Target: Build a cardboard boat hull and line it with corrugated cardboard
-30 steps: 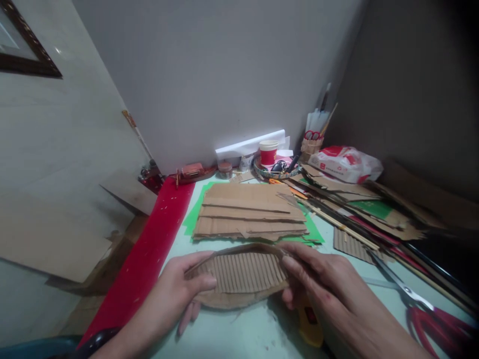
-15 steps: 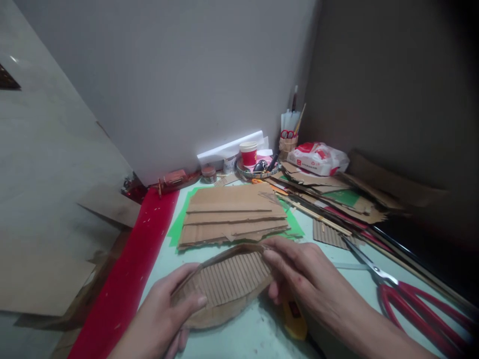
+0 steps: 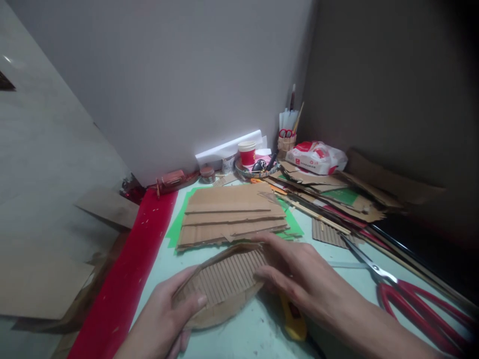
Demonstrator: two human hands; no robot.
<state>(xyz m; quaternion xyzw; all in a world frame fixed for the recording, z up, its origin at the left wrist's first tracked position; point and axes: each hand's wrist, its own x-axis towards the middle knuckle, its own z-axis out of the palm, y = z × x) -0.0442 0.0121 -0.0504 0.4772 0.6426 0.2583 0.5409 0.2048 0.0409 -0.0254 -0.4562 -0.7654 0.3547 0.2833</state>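
Note:
A shallow boat-shaped cardboard piece (image 3: 230,276) with a ribbed inner floor and a raised rim is held just above the table. My left hand (image 3: 175,304) grips its left end, thumb on the ribbed floor and fingers underneath. At the right end, my right hand (image 3: 295,274) is closed around the tip, with the index finger along the far rim and the thumb at the near side; the lower fingers are hidden. Below my right hand lies a yellow utility knife (image 3: 294,319) on the table.
Stacked cardboard sheets (image 3: 232,214) lie on green paper beyond my hands. Large red-handled scissors (image 3: 407,294) rest at the right, beside wooden sticks (image 3: 318,214) and cardboard scraps. A red paper cup (image 3: 247,153), a pen holder (image 3: 287,142) and a tissue pack (image 3: 316,157) stand at the back.
My right thumb and fingers have shifted slightly along the right end of the cardboard piece. My left hand keeps the same hold. The view has turned a little.

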